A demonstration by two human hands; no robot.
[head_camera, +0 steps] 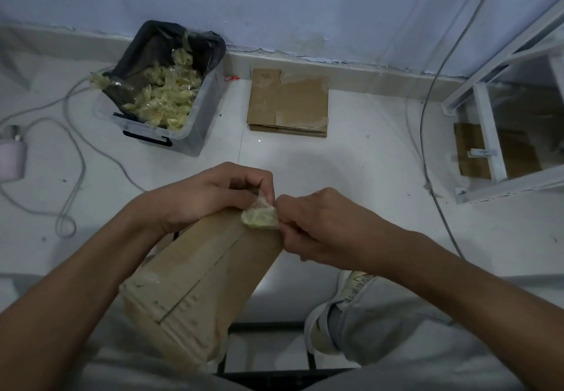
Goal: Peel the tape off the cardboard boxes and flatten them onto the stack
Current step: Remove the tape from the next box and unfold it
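A brown cardboard box (pixel 201 277) rests tilted on my lap, its far end between my hands. A crumpled wad of yellowish clear tape (pixel 260 216) sits at that far end. My left hand (pixel 210 195) curls over the box's far corner, and its fingertips pinch the tape. My right hand (pixel 314 223) pinches the same wad from the right. A stack of flattened cardboard (pixel 288 104) lies on the white floor by the wall, straight ahead.
A clear plastic bin (pixel 161 91) lined with a black bag holds several tape wads at the left. Cables (pixel 73 158) loop over the floor at left and right. A white metal frame (pixel 500 134) stands at the right with cardboard under it. My shoe (pixel 332 314) is below.
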